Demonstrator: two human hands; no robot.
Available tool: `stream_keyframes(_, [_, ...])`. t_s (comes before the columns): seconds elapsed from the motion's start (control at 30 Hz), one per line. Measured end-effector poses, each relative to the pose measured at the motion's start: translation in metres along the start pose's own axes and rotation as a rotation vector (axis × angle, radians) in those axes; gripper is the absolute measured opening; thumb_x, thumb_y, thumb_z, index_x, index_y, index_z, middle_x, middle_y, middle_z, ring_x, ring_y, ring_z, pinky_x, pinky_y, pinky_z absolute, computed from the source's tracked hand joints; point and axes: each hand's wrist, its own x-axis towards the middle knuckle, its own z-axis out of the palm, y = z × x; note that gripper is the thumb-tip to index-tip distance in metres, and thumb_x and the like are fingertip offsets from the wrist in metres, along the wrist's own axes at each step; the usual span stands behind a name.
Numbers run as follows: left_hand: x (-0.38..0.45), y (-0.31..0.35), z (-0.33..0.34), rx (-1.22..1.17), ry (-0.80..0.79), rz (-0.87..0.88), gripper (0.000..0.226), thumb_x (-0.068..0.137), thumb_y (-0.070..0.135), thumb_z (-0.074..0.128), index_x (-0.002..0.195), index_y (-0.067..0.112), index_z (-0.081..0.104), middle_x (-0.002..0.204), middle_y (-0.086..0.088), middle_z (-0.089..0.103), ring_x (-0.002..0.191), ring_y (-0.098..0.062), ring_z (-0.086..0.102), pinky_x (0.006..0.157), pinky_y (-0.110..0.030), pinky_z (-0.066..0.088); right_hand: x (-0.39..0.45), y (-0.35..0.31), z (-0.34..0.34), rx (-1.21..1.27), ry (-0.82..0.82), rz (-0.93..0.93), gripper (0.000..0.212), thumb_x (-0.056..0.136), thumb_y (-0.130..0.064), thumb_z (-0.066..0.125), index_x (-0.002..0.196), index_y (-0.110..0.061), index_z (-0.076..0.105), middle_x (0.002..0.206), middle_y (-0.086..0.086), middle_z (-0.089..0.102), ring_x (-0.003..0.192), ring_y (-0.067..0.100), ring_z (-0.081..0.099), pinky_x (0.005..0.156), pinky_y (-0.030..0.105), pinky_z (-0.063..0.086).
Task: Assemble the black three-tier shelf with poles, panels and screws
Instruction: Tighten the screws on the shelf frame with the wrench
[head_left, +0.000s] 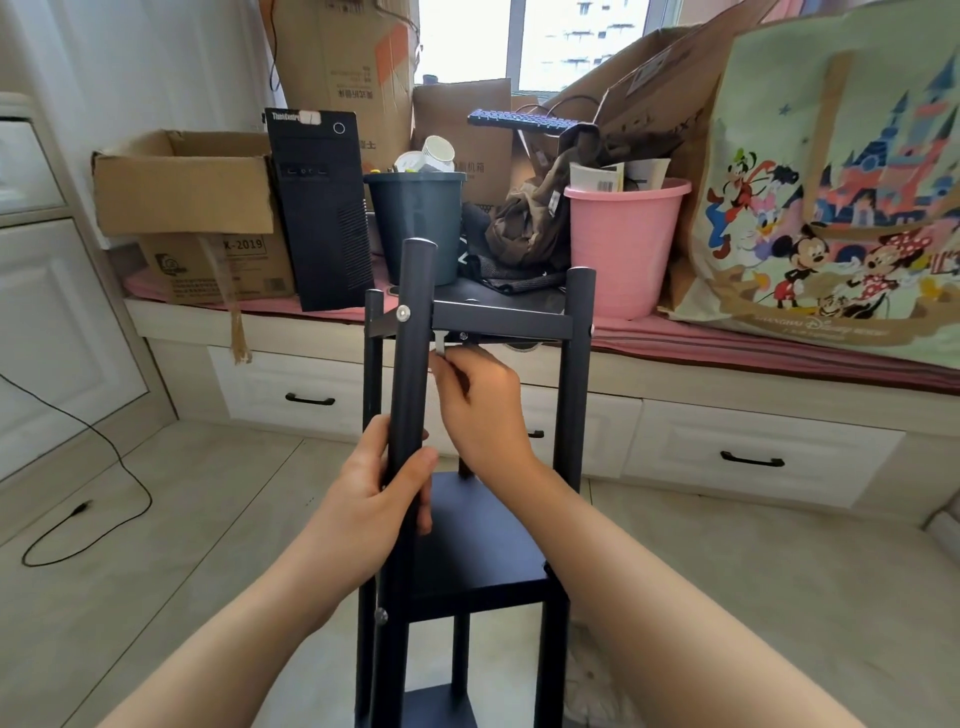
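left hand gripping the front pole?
Yes, the left hand wraps its fingers and thumb round the near black pole.

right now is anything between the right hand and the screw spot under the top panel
Nothing visible. The right hand already pinches a small silver tool just under the top panel, beside the front pole that the left hand grips.
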Motion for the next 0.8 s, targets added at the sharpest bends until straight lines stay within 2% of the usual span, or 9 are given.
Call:
stream_keyframes(0.1, [0.0,-0.001,0.001,-0.004,-0.006,0.003,0.006,0.102,0.027,0.05,0.108,0.026,0.052,0.064,0.001,0.057,0.058,-0.015,0.058,0.06,-0.02,0.052,-0.002,0.001,-0.011,0.007,-0.047,0.018,0.022,0.094,-0.006,0.061,0.072,-0.008,0.064,0.05,-0.021,0.04,0.058,-0.003,0.047,0.057,0.009,0.032])
stream_keyframes(0.27, [0.001,-0.002,0.004,0.004,-0.013,0.006,0.005,0.103,0.027,0.05,0.107,0.031,0.052,0.064,0.001,0.058,0.058,-0.015,0.058,0.062,-0.023,0.053,-0.003,-0.003,-0.026,-0.005,-0.114,0.028,0.02,0.095,-0.008,0.058,0.079,-0.007,0.07,0.054,-0.028,0.051,0.057,-0.003,0.05,0.055,0.009,0.034])
stream_keyframes(0.4, [0.001,-0.002,0.005,0.02,-0.024,0.012,0.008,0.104,0.029,0.049,0.107,0.035,0.052,0.065,0.001,0.06,0.059,-0.015,0.059,0.064,-0.024,0.053,-0.003,-0.008,-0.035,-0.027,-0.117,0.014,0.019,0.095,-0.006,0.058,0.084,-0.004,0.073,0.051,-0.025,0.047,0.061,-0.008,0.051,0.06,0.006,0.034])
stream_keyframes(0.5, [0.0,0.0,0.006,0.025,-0.02,0.021,0.008,0.103,0.028,0.049,0.108,0.034,0.051,0.064,0.0,0.059,0.06,-0.015,0.059,0.064,-0.026,0.052,-0.002,-0.009,-0.04,-0.055,-0.114,-0.002,0.018,0.095,-0.007,0.059,0.087,-0.002,0.074,0.058,-0.025,0.044,0.06,-0.008,0.05,0.06,0.005,0.033])
stream_keyframes(0.7, [0.0,0.002,0.007,0.023,-0.022,0.026,0.007,0.104,0.025,0.048,0.11,0.028,0.051,0.062,-0.001,0.059,0.058,-0.014,0.058,0.062,-0.022,0.051,-0.002,-0.009,-0.038,-0.066,-0.097,-0.008,0.025,0.095,-0.011,0.062,0.072,-0.006,0.067,0.054,-0.017,0.041,0.053,0.004,0.044,0.056,0.011,0.031])
stream_keyframes(0.8, [0.0,0.001,0.006,0.029,-0.029,0.023,0.008,0.103,0.028,0.048,0.109,0.032,0.052,0.063,0.0,0.059,0.06,-0.015,0.059,0.064,-0.023,0.052,-0.001,-0.007,-0.033,-0.083,-0.065,-0.022,0.027,0.095,-0.012,0.063,0.069,-0.004,0.065,0.057,-0.005,0.045,0.055,0.011,0.04,0.057,0.019,0.031])
